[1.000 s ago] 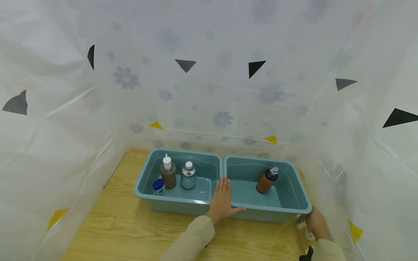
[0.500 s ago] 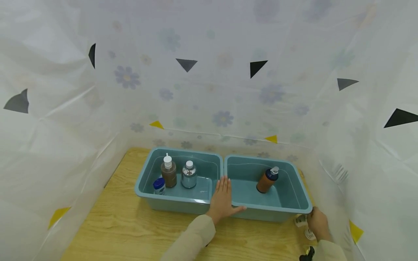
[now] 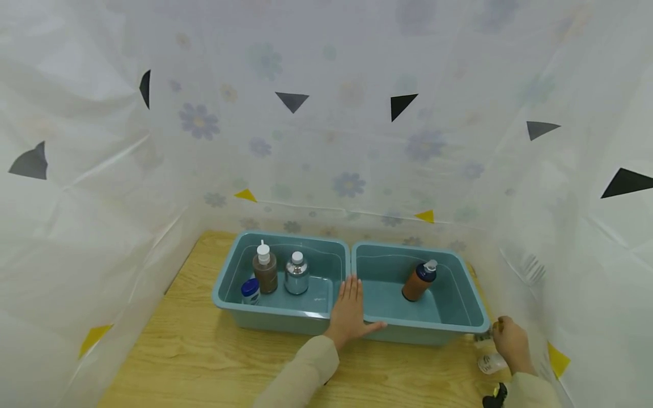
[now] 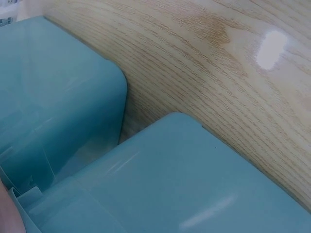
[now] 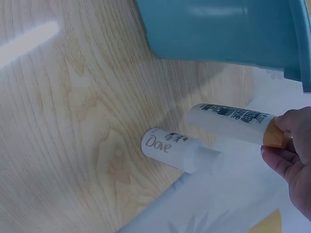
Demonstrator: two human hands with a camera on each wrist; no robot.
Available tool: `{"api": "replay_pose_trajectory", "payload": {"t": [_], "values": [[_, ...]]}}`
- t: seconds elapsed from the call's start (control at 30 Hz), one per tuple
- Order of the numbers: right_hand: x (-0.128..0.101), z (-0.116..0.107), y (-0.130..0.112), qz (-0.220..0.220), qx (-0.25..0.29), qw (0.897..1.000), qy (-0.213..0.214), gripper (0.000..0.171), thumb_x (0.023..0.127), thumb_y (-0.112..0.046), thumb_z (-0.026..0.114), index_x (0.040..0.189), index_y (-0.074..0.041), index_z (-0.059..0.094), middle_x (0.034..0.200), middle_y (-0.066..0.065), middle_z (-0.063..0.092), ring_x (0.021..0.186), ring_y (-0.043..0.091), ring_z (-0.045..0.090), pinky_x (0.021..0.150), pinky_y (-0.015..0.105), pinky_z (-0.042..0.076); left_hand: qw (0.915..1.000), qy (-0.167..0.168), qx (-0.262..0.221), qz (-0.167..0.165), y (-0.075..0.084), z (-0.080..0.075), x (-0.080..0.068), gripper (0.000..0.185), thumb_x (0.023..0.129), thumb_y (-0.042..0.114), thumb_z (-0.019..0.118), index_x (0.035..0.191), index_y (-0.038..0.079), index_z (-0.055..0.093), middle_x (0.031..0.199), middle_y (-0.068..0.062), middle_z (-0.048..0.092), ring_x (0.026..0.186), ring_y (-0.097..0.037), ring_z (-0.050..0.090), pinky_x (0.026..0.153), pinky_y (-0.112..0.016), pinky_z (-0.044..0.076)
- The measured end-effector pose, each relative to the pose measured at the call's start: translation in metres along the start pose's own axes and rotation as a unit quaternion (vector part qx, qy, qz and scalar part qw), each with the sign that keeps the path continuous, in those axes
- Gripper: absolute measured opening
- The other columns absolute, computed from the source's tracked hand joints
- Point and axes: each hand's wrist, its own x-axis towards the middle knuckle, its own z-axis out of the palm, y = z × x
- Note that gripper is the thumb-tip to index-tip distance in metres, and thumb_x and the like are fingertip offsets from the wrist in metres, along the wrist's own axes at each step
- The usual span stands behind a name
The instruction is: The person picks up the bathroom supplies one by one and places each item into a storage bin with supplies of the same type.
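Observation:
My left hand (image 3: 348, 311) lies flat with fingers straight over the adjoining rims of two blue-green plastic tubs, the left tub (image 3: 280, 313) and the right tub (image 3: 423, 328). Beyond the right tub's near right corner, my right hand (image 3: 512, 343) pinches the yellow-gold cap of a white bottle (image 5: 228, 121) with small dark print, between thumb and fingers. Beside that bottle, a white Dove bottle (image 5: 167, 147) stands on the table. Only a sliver of the left hand shows in the left wrist view, along with the tubs' outer walls.
A brown pump bottle (image 3: 265, 275), a clear silvery bottle (image 3: 297, 277) and a blue-lidded jar (image 3: 250, 292) stand in the left tub. The right tub holds an orange-brown bottle (image 3: 415, 286) with a dark top. White sheeting (image 3: 561, 283) encloses the wooden table (image 3: 204, 351).
My right hand has moved a little right, away from the right tub's corner, and the yellow-gold cap now shows at its fingertips. My left hand stays in place on the tubs.

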Motion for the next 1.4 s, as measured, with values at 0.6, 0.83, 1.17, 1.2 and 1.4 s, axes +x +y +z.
{"api": "replay_pose_trajectory", "payload": {"t": [0.6, 0.83, 1.17, 1.2, 1.4], "values": [[0.001, -0.033, 0.008, -0.029, -0.012, 0.999, 0.036, 0.033, 0.084, 0.0, 0.045, 0.102, 0.027, 0.046, 0.091, 0.045, 0.053, 0.077, 0.054, 0.055, 0.066, 0.057, 0.046, 1.0, 0.004, 0.003, -0.001, 0.001, -0.001, -0.001, 0.111, 0.074, 0.085, 0.029, 0.147, 0.002, 0.021, 0.155, -0.016, 0.017, 0.144, -0.027, 0.014, 0.117, -0.037, 0.017], [0.001, -0.042, 0.005, -0.062, -0.018, 0.995, 0.078, 0.028, 0.082, 0.002, 0.048, 0.095, 0.027, 0.048, 0.08, 0.042, 0.055, 0.068, 0.053, 0.055, 0.062, 0.057, 0.044, 1.0, -0.002, -0.007, 0.0, 0.001, -0.003, -0.001, 0.112, 0.074, 0.085, 0.032, 0.147, 0.001, 0.02, 0.154, -0.017, 0.018, 0.144, -0.027, 0.014, 0.117, -0.037, 0.018], [0.007, -0.052, 0.005, -0.095, -0.021, 0.99, 0.106, 0.028, 0.078, 0.003, 0.051, 0.092, 0.027, 0.049, 0.073, 0.04, 0.055, 0.061, 0.049, 0.055, 0.058, 0.057, 0.044, 1.0, 0.004, 0.0, 0.003, 0.0, -0.003, -0.001, 0.112, 0.074, 0.085, 0.03, 0.147, 0.001, 0.02, 0.154, -0.017, 0.018, 0.144, -0.027, 0.014, 0.116, -0.038, 0.018], [0.008, -0.054, 0.005, -0.095, -0.021, 0.99, 0.102, 0.029, 0.078, 0.003, 0.051, 0.093, 0.027, 0.049, 0.073, 0.04, 0.055, 0.061, 0.049, 0.055, 0.058, 0.057, 0.043, 1.0, 0.003, 0.001, 0.003, 0.0, -0.003, -0.001, 0.111, 0.074, 0.085, 0.03, 0.147, 0.001, 0.02, 0.154, -0.017, 0.018, 0.144, -0.027, 0.014, 0.117, -0.038, 0.018], [0.011, -0.065, -0.002, -0.092, -0.024, 0.991, 0.092, 0.03, 0.078, 0.003, 0.052, 0.095, 0.027, 0.048, 0.076, 0.041, 0.055, 0.064, 0.049, 0.055, 0.059, 0.056, 0.044, 1.0, -0.005, 0.0, 0.003, 0.0, -0.003, -0.001, 0.112, 0.074, 0.085, 0.029, 0.147, 0.001, 0.018, 0.155, -0.017, 0.016, 0.145, -0.028, 0.012, 0.117, -0.038, 0.017]]}}
